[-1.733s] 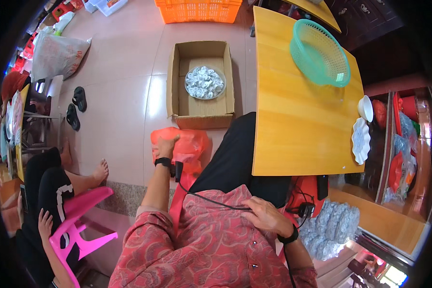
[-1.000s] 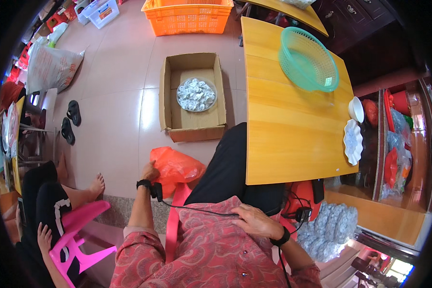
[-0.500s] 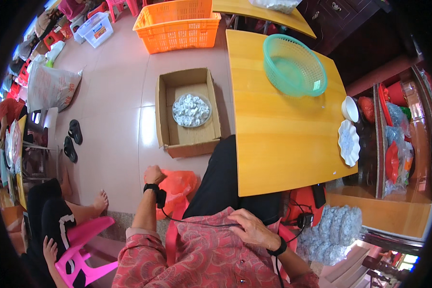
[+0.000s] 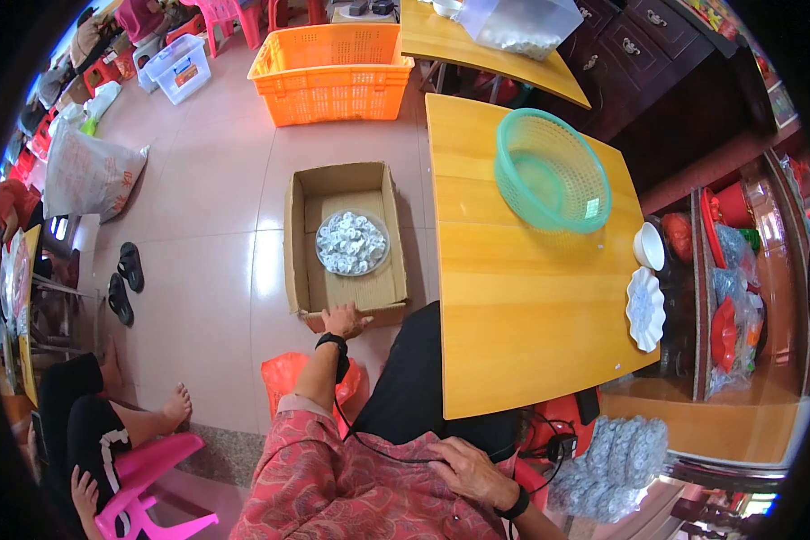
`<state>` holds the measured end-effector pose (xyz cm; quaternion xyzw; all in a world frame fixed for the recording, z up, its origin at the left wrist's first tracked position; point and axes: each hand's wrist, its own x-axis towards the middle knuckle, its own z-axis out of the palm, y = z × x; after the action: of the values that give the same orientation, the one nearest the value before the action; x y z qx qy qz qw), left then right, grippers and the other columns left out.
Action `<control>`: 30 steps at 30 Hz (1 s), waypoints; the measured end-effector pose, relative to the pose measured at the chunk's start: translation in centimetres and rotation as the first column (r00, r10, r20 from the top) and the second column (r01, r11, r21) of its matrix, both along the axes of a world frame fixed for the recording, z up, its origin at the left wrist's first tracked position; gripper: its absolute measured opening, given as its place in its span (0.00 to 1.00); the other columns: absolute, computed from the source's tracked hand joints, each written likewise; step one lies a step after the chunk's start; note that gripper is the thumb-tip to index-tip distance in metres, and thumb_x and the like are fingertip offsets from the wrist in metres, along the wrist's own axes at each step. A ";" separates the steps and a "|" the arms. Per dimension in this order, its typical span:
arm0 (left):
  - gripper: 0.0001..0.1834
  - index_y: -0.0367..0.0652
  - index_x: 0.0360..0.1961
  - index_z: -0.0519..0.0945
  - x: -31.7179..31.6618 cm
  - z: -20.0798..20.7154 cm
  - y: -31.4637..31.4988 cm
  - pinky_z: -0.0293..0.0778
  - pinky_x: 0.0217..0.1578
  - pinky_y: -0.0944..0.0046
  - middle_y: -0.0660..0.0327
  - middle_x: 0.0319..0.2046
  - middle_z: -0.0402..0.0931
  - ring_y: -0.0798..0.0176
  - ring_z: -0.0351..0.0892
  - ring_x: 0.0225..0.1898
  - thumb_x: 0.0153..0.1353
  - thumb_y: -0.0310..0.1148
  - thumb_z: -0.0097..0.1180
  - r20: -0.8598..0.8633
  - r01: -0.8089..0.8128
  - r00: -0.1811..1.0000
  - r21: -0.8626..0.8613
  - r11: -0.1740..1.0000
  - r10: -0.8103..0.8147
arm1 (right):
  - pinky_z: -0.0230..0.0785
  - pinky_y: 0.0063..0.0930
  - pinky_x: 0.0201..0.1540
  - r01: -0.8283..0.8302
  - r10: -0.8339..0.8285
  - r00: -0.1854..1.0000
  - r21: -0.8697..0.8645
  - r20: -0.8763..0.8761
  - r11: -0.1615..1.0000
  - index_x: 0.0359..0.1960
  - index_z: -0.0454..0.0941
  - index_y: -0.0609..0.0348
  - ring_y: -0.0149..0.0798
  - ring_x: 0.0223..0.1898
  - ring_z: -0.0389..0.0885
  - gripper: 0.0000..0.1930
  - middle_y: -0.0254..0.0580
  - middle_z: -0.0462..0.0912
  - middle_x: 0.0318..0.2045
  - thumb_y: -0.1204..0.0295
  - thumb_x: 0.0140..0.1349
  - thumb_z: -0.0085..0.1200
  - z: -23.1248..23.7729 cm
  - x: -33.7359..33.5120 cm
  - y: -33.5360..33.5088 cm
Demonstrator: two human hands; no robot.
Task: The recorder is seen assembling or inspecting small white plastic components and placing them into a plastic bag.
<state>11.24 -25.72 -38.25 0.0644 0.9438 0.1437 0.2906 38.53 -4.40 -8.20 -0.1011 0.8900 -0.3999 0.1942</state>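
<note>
My left hand (image 4: pixel 344 320), with a black band at its wrist, reaches forward to the near edge of an open cardboard box (image 4: pixel 299 243) on the floor. Its fingers are spread at the box's edge; whether they press on it I cannot tell. Inside the box stands a round clear dish (image 4: pixel 352 274) heaped with small white and clear plastic pieces (image 4: pixel 351 241). Against my patterned red shirt lies my right hand (image 4: pixel 473 470), its fingers loosely stretched out beside a thin black cable (image 4: pixel 391 457). It also wears a black wristband.
A yellow table (image 4: pixel 513 324) at my right carries a green plastic basket (image 4: pixel 549 211), a white bowl (image 4: pixel 650 246) and a scalloped white dish (image 4: pixel 634 315). An orange crate (image 4: pixel 328 90) stands beyond the box. A red plastic bag (image 4: pixel 281 373) lies near my left arm. Someone sits at the left.
My left hand has moved forward and right, from above the red bag to the box's near edge. My right hand stays against the shirt. The whole view has tilted slightly upward.
</note>
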 end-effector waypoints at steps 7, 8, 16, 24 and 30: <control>0.30 0.38 0.38 0.84 -2.1 -1.0 -1.5 0.73 0.48 0.42 0.44 0.44 0.81 0.40 0.79 0.49 0.64 0.57 0.46 0.095 -0.061 0.994 0.065 0.996 0.054 | 0.72 0.42 0.46 0.029 -0.034 0.991 0.036 0.129 0.999 0.48 0.74 0.64 0.56 0.43 0.78 0.16 0.54 0.77 0.42 0.66 0.65 0.54 -1.8 -1.6 -0.1; 0.30 0.38 0.39 0.84 -2.6 -2.4 -2.9 0.75 0.47 0.46 0.42 0.44 0.80 0.38 0.79 0.48 0.62 0.57 0.49 0.119 -0.019 0.993 0.091 0.996 0.008 | 0.72 0.44 0.46 0.007 -0.013 0.984 0.034 0.175 0.999 0.47 0.74 0.64 0.56 0.43 0.78 0.15 0.55 0.76 0.41 0.65 0.65 0.54 -1.9 -2.3 -0.2; 0.28 0.31 0.47 0.78 -1.1 -5.9 0.6 0.81 0.36 0.55 0.51 0.30 0.82 0.55 0.84 0.34 0.64 0.51 0.54 0.683 -0.785 0.490 0.076 0.615 0.541 | 0.66 0.43 0.42 -0.032 -0.036 0.975 0.295 0.219 0.955 0.34 0.72 0.63 0.55 0.38 0.74 0.12 0.51 0.74 0.32 0.65 0.63 0.55 -4.4 -5.3 -0.4; 0.14 0.40 0.39 0.76 2.8 -21.6 -4.8 0.75 0.38 0.51 0.56 0.31 0.78 0.56 0.79 0.34 0.64 0.40 0.54 0.450 -0.587 0.810 0.611 0.532 0.377 | 0.67 0.44 0.38 -0.025 -0.008 0.986 0.192 0.168 0.981 0.30 0.73 0.62 0.53 0.33 0.74 0.12 0.50 0.74 0.27 0.65 0.60 0.58 -5.1 -6.5 -1.1; 0.10 0.41 0.46 0.73 -0.3 -20.2 1.1 0.76 0.39 0.50 0.58 0.40 0.73 0.57 0.73 0.41 0.64 0.27 0.45 0.947 -0.791 0.039 0.224 -0.569 0.319 | 0.68 0.42 0.38 0.011 -0.031 0.991 0.151 0.131 0.988 0.30 0.74 0.61 0.51 0.33 0.75 0.10 0.48 0.75 0.28 0.67 0.60 0.58 -4.6 -6.2 -1.0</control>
<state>10.90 -24.67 -58.46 -0.4577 0.2947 0.8196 0.1786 32.29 -5.37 -12.77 -0.0498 0.9038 -0.3397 0.2556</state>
